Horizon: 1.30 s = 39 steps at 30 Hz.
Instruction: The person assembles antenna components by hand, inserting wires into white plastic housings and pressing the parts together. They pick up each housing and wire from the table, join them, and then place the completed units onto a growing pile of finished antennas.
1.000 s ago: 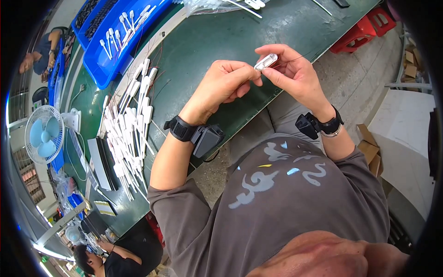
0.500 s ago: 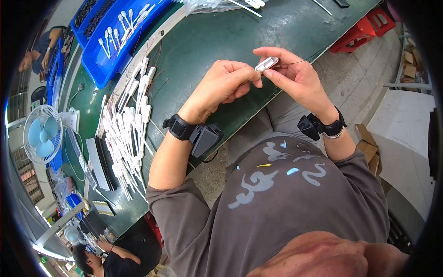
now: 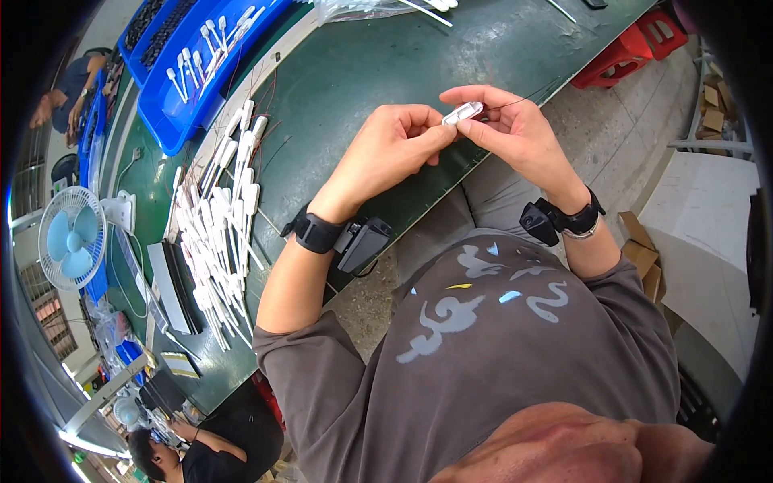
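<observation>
Item: one small white housing [image 3: 462, 113], open face upward, held between both hands over the near edge of the green tabletop [image 3: 338, 72].

Left hand [image 3: 394, 149]: thumb and forefinger pinched on the housing's lower-left end, remaining fingers curled beneath; a grip presumably chosen to steady that end.

Right hand [image 3: 523, 143]: thumb on the near side, forefinger arched over the far side, the two closed on the housing's other end; the arch likely leaves the open face in sight. Whether its other fingers bear on the piece cannot be told.

Thin dark wire [image 3: 527, 98]: runs out past the right hand, apparently left loose so as not to tug.

Heap of white long-stemmed parts [image 3: 213, 229]: beside the left forearm, stems roughly aligned, probably for easy reach.

Blue tray [image 3: 163, 121]: beyond the heap, with similar white pieces inside, perhaps to hold them apart.

Fan [image 3: 74, 237]: far left, possibly placed for cooling.

Wrist-worn black devices [image 3: 366, 244]: one strapped to each wrist, seemingly clear of the fingers.
</observation>
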{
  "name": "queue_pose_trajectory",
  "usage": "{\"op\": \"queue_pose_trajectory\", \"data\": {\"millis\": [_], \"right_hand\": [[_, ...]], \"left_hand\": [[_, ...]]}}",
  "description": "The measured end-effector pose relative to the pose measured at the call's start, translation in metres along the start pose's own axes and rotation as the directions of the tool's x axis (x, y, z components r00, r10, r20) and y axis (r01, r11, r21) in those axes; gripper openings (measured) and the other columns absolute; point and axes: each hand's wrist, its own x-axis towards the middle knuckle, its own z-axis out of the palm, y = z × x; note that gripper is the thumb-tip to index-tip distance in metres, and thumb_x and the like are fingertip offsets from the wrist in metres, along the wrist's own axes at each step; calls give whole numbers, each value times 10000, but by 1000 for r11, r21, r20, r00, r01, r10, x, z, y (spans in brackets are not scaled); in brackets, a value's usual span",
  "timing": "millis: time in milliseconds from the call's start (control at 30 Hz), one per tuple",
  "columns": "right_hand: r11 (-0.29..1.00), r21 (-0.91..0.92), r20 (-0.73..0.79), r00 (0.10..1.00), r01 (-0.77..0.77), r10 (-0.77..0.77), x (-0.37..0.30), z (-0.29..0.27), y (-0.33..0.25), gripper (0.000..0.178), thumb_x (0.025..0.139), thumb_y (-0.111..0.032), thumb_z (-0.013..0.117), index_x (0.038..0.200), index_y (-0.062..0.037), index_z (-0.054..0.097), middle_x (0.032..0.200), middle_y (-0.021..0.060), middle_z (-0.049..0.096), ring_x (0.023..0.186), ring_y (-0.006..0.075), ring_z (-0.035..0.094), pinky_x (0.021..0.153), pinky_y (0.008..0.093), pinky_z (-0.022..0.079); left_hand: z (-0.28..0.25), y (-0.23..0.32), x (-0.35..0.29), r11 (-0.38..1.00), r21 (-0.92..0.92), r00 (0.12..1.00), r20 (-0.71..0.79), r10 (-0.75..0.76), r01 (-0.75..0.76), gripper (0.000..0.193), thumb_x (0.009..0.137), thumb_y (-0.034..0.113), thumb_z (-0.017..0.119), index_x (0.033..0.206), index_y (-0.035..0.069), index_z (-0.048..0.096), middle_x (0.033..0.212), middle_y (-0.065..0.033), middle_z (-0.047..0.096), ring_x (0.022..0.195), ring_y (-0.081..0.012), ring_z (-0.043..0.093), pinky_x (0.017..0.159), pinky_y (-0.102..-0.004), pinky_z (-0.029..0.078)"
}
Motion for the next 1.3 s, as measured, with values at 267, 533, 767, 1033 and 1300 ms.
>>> {"op": "queue_pose_trajectory", "data": {"millis": [267,533,767,1033,1300], "right_hand": [[999,27,-20,999,35,-34,-1,0,1,437,955,-55,583,1381,-4,497,1071,23,632,914,61,595,815,198,476],[839,-445,-359,796,313,-487,-8,-34,-15,536,948,-57,590,1452,-26,411,1145,62,620,964,91,593,872,249,479],[268,-787,266,697,556,-665,-6,-29,-22,410,900,-22,644,1304,-12,579,1106,61,655,884,95,602,767,236,482],[813,-541,-50,957,215,-286,-15,-27,-12,215,899,-69,676,1106,-16,688,883,-15,632,719,31,516,592,211,398],[1000,-25,-11,1000,-14,13,-5,-27,-3,184,946,-138,637,1086,-20,653,805,-101,529,647,-31,394,542,172,301]], "left_hand": [[2,-9,3,955,248,975,-110,193,-161,326,963,332,636,902,17,693,646,62,522,573,-31,411,509,-216,314],[-8,-10,2,960,237,977,-114,180,-149,373,961,347,602,840,5,690,562,2,497,544,-79,438,498,-296,333],[-5,-1,-3,966,234,989,-64,133,-114,373,952,351,616,840,4,694,578,19,485,557,-60,417,502,-272,318],[-5,-2,-2,971,210,992,-36,124,-113,364,942,351,619,837,10,695,578,10,499,565,-60,432,506,-270,321],[-2,2,-3,957,259,984,-80,157,-132,371,932,344,618,811,-2,672,554,-1,485,532,-78,433,493,-291,332]]}}
